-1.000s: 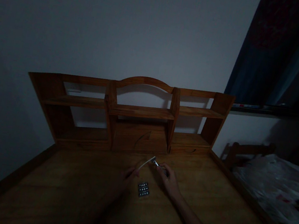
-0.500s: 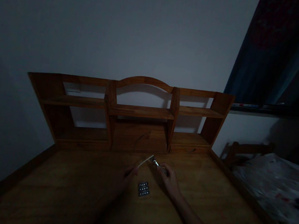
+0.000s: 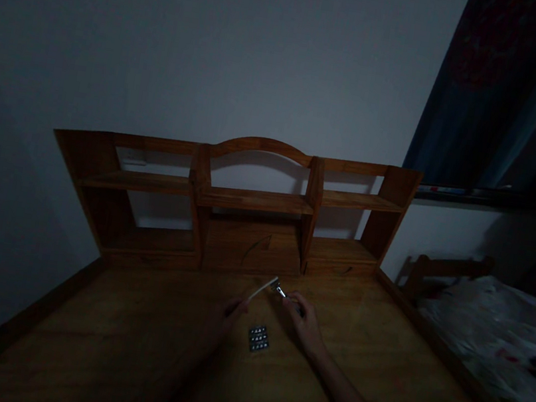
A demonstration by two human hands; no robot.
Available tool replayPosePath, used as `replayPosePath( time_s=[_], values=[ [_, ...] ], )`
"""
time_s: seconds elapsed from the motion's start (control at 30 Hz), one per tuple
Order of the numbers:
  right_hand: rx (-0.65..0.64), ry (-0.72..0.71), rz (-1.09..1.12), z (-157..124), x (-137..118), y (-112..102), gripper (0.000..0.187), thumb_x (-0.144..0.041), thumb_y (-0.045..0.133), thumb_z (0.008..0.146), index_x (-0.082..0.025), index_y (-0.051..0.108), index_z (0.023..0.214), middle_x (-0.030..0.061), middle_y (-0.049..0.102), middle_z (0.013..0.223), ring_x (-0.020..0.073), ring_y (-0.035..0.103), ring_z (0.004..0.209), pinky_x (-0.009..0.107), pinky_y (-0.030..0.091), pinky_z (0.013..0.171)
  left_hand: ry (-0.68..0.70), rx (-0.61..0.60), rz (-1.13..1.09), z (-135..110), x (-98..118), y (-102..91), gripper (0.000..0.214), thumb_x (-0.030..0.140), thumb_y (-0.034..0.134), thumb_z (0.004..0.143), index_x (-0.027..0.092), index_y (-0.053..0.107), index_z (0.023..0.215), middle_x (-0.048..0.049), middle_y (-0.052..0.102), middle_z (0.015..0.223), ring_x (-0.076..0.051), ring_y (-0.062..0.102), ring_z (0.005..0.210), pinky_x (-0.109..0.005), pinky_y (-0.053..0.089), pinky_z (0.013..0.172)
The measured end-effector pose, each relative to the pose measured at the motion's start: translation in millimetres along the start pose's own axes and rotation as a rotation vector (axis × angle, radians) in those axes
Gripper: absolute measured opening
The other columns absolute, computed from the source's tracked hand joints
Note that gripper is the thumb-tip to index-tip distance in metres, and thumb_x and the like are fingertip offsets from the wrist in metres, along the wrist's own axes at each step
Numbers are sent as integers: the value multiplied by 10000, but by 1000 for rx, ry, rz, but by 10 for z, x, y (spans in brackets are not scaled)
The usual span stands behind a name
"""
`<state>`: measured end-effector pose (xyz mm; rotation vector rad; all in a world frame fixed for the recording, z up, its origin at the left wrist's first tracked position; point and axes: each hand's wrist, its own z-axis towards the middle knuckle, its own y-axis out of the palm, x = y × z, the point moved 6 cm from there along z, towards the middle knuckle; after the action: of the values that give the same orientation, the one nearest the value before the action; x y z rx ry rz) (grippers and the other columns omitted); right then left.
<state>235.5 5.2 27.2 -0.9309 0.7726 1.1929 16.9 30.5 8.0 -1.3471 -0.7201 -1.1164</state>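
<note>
Left hand (image 3: 231, 311) pinches a pale strip (image 3: 262, 288), right hand (image 3: 304, 320) grips a metal tool (image 3: 281, 291), near the tabletop (image 3: 129, 321) back edge!

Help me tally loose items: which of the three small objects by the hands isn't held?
The dark, silver-spotted item on the desk; the pale strip and shiny tool are held.

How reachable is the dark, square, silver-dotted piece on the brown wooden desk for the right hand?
Probably yes: nothing visible lies between the right hand and the square piece. But the hand's grip is taken up by a slim silvery tool, likely needing setting down first.
</note>
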Motion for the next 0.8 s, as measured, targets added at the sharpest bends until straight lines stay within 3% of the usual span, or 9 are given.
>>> replayPosePath(
  time_s=[0.23, 0.43, 0.63, 0.8],
  values=[
    [4, 14, 24, 9, -25, 10, 319, -452, 545, 915, -142, 618, 912, 42, 596, 835, 193, 536, 781, 271, 386, 686, 1, 20, -27, 5, -21, -56, 476, 565, 462, 867, 126, 644, 869, -54, 634, 836, -187, 578, 824, -264, 423, 728],
    [-14, 14, 2, 3, -11, 0, 321, -452, 526, 925, -144, 616, 939, 41, 599, 855, 196, 539, 795, 266, 385, 687, 39, -75, 20, -35, 44, 24, 468, 563, 456, 870, 136, 647, 861, -45, 627, 809, -169, 569, 773, -245, 411, 674],
    [12, 9, -4, 3, -26, -13, 326, -456, 539, 916, -140, 619, 914, 33, 586, 826, 186, 521, 764, 259, 374, 665, -39, 10, 2, -20, -3, -55, 493, 582, 469, 849, 136, 661, 934, -53, 652, 903, -191, 592, 843, -275, 439, 734],
    [9, -5, 11, 3, -42, 0, 299, -437, 546, 919, -151, 631, 928, 36, 607, 874, 192, 543, 807, 264, 386, 694, 33, 0, 40, -35, 14, -32, 462, 562, 485, 852, 141, 664, 914, -42, 645, 849, -177, 580, 798, -254, 425, 702]
  ],
)
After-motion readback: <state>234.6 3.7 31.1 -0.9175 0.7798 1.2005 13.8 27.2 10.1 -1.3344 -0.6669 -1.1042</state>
